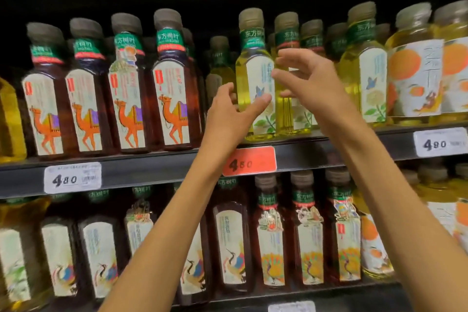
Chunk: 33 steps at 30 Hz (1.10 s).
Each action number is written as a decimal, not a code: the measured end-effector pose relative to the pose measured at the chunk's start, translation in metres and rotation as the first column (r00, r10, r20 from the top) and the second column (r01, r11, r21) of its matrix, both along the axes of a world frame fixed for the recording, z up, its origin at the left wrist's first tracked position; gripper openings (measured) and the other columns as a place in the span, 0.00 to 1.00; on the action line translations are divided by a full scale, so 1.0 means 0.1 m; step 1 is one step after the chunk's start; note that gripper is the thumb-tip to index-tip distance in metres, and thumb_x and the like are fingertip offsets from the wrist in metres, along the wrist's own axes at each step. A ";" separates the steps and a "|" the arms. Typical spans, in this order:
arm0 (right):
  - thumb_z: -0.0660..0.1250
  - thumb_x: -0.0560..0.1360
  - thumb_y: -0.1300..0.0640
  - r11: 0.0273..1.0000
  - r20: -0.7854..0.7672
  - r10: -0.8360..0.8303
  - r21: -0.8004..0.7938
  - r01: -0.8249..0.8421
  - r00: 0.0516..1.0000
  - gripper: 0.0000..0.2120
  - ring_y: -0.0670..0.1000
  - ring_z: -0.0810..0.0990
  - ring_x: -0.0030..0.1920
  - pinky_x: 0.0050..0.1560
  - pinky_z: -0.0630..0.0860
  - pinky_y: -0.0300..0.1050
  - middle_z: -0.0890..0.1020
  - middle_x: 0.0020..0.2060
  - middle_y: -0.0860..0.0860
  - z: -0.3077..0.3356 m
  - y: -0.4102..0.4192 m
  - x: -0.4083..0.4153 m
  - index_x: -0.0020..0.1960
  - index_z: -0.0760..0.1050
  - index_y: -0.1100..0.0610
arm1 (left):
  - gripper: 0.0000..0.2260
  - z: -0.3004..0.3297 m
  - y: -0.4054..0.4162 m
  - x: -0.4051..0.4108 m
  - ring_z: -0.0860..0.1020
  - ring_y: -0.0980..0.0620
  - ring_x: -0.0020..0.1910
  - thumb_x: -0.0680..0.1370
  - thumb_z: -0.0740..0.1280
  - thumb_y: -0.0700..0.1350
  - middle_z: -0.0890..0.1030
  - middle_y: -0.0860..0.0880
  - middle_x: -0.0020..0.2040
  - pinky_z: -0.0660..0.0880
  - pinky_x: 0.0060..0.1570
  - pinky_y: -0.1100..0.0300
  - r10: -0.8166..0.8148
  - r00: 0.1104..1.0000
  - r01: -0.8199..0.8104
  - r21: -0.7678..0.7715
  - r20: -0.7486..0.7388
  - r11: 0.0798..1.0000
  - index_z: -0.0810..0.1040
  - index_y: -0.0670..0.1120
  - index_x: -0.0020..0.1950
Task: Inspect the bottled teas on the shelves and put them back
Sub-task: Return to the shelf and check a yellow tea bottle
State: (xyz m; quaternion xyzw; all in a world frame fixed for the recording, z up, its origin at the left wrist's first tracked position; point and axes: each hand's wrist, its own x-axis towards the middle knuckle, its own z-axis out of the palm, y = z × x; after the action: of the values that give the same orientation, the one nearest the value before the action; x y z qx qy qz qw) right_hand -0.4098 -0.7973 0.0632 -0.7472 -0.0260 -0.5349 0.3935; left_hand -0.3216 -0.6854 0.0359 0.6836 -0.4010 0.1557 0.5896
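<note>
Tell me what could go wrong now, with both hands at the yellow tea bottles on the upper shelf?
1. The left hand only touches the front yellow bottle near the shelf edge; a nudge could tip it off.
2. The right hand is open among close neighbours and might knock them.

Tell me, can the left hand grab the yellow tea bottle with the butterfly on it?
Probably yes. The left hand is open right beside the yellow tea bottle at the shelf's front edge, with nothing between them.

Tea bottles (254, 76) clear glossy plastic, matt paper labels, dull grey-brown caps; shelf (152, 172) edge dark matt; price tags (72, 177) paper
</note>
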 end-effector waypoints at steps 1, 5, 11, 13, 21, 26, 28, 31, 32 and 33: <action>0.68 0.76 0.60 1.000 -0.005 -0.003 -0.006 0.003 1.000 0.21 0.53 0.78 0.57 0.44 0.80 0.39 0.77 0.61 0.53 0.02 -0.01 0.04 0.68 0.71 0.58 | 0.38 0.00 -0.03 0.03 0.73 0.51 0.62 0.72 0.71 0.57 0.70 0.48 0.68 0.74 0.59 0.56 0.019 1.000 -0.019 0.032 -0.003 0.999 0.60 0.45 0.75; 0.69 0.76 0.59 1.000 0.003 -0.024 0.010 0.024 1.000 0.20 0.55 0.78 0.58 0.48 0.80 0.46 0.78 0.59 0.54 0.05 -0.03 0.10 0.67 0.73 0.59 | 0.29 0.05 -0.08 0.10 0.78 0.48 0.57 0.72 0.73 0.54 0.78 0.45 0.62 0.76 0.57 0.50 0.019 1.000 -0.015 0.189 -0.019 0.982 0.69 0.42 0.68; 0.68 0.76 0.54 0.998 0.028 -0.056 -0.011 0.056 0.998 0.20 0.48 0.78 0.56 0.57 0.78 0.48 0.79 0.58 0.51 0.10 0.01 0.06 0.66 0.73 0.58 | 0.19 0.03 0.04 0.00 0.84 0.54 0.45 0.69 0.76 0.49 0.85 0.49 0.45 0.82 0.43 0.59 -0.139 0.987 0.140 0.008 -0.079 0.990 0.80 0.45 0.57; 0.68 0.76 0.52 0.999 0.031 -0.048 -0.009 0.048 0.998 0.21 0.46 0.77 0.58 0.59 0.76 0.47 0.78 0.58 0.51 0.13 0.05 0.04 0.67 0.72 0.56 | 0.16 -0.01 0.11 -0.10 0.84 0.58 0.40 0.70 0.76 0.48 0.86 0.52 0.42 0.79 0.33 0.68 -0.249 0.964 0.242 -0.076 -0.095 0.967 0.81 0.45 0.56; 0.62 0.80 0.52 0.832 0.045 0.499 0.253 -0.493 0.865 0.18 0.58 0.82 0.54 0.54 0.79 0.53 0.81 0.56 0.63 0.02 0.40 -0.28 0.64 0.73 0.63 | 0.18 -0.28 0.36 -0.51 0.82 0.51 0.53 0.77 0.65 0.55 0.84 0.48 0.54 0.80 0.52 0.58 -0.570 0.808 0.526 -0.251 -0.149 0.812 0.78 0.46 0.62; 0.65 0.77 0.52 0.676 0.155 0.624 0.385 -0.629 0.766 0.19 0.52 0.83 0.51 0.47 0.80 0.42 0.82 0.54 0.58 -0.49 0.57 -0.41 0.64 0.73 0.62 | 0.17 -0.81 0.44 -0.70 0.79 0.55 0.60 0.76 0.59 0.59 0.81 0.54 0.60 0.77 0.58 0.58 -0.717 0.653 0.596 -0.420 -0.242 0.684 0.77 0.57 0.62; 0.62 0.78 0.50 0.642 0.138 0.659 0.408 -0.649 0.739 0.18 0.52 0.82 0.51 0.49 0.79 0.44 0.83 0.51 0.56 -0.65 0.55 -0.45 0.63 0.74 0.60 | 0.18 -1.04 0.52 -0.72 0.80 0.55 0.58 0.74 0.61 0.60 0.82 0.52 0.58 0.79 0.51 0.62 -0.767 0.552 0.592 -0.494 -0.326 0.637 0.81 0.56 0.59; 0.58 0.79 0.47 0.581 0.131 0.675 0.513 -0.632 0.726 0.21 0.51 0.83 0.47 0.48 0.80 0.45 0.83 0.46 0.54 -0.77 0.51 -0.46 0.64 0.74 0.60 | 0.25 -1.39 0.60 -0.80 0.81 0.47 0.56 0.74 0.61 0.61 0.82 0.44 0.59 0.80 0.50 0.55 -0.818 0.321 0.572 -0.591 -0.477 0.569 0.79 0.47 0.64; 0.58 0.79 0.47 0.563 0.125 0.677 0.547 -0.619 0.726 0.21 0.52 0.83 0.46 0.47 0.81 0.46 0.84 0.46 0.55 -0.81 0.51 -0.46 0.63 0.74 0.60 | 0.26 -1.52 0.62 -0.85 0.82 0.45 0.54 0.74 0.61 0.61 0.82 0.42 0.58 0.80 0.49 0.54 -0.819 0.266 0.569 -0.603 -0.508 0.559 0.79 0.46 0.63; 0.59 0.78 0.47 0.558 0.109 0.680 0.563 -0.609 0.725 0.19 0.52 0.84 0.44 0.45 0.81 0.45 0.85 0.44 0.55 -0.86 0.51 -0.45 0.60 0.75 0.60 | 0.26 -1.64 0.63 -0.90 0.82 0.45 0.52 0.74 0.60 0.61 0.82 0.41 0.58 0.80 0.49 0.53 -0.817 0.224 0.570 -0.609 -0.531 0.552 0.80 0.45 0.62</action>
State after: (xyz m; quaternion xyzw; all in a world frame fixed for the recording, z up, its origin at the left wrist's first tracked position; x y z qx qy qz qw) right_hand -0.4548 -0.7459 -0.0223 -0.5650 -0.1150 -0.2895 0.7640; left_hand -0.4112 -0.6228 -0.1278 0.3269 -0.3411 -0.3821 0.7942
